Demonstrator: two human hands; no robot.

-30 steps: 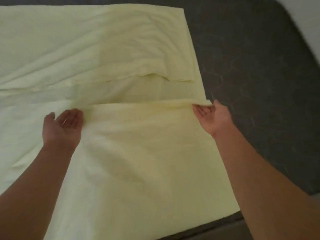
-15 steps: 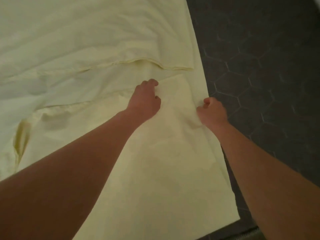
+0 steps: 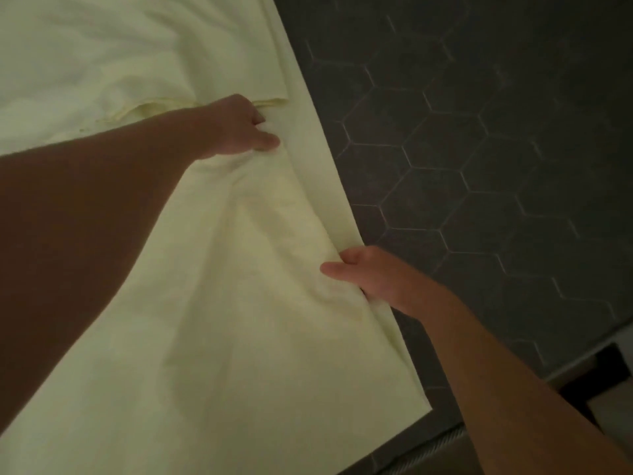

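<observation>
The pale yellow sheet (image 3: 239, 337) lies spread over the left and middle of the view. Its long right edge runs on a slant from the top down to a corner (image 3: 424, 409) near the bottom. At the far end a second layer of the same cloth already lies doubled over it, and the hem (image 3: 144, 109) of that layer crosses to a point just beside the left hand (image 3: 236, 126).

Both hands are clamped on the sheet and stand well apart along its right side. The left hand has its fingers curled into the fabric a little in from the edge, with the thumb pressed down on top. The right hand (image 3: 366, 275) pinches the edge itself, thumb over the cloth and fingers tucked under it. Between them the fabric is gathered into soft ridges and is not flat.

As a judgement, the folding is underway but far from finished. One fold seems to be in place at the far end, and the near stretch is gripped for the next. That part has yet to be carried over, lined up with the hem and smoothed. The light is dim, so how many layers lie under the hands cannot be told for sure.

Beneath and to the right is a dark surface patterned with hexagons (image 3: 479, 166). A pale strip (image 3: 582, 366) borders it at the lower right.
</observation>
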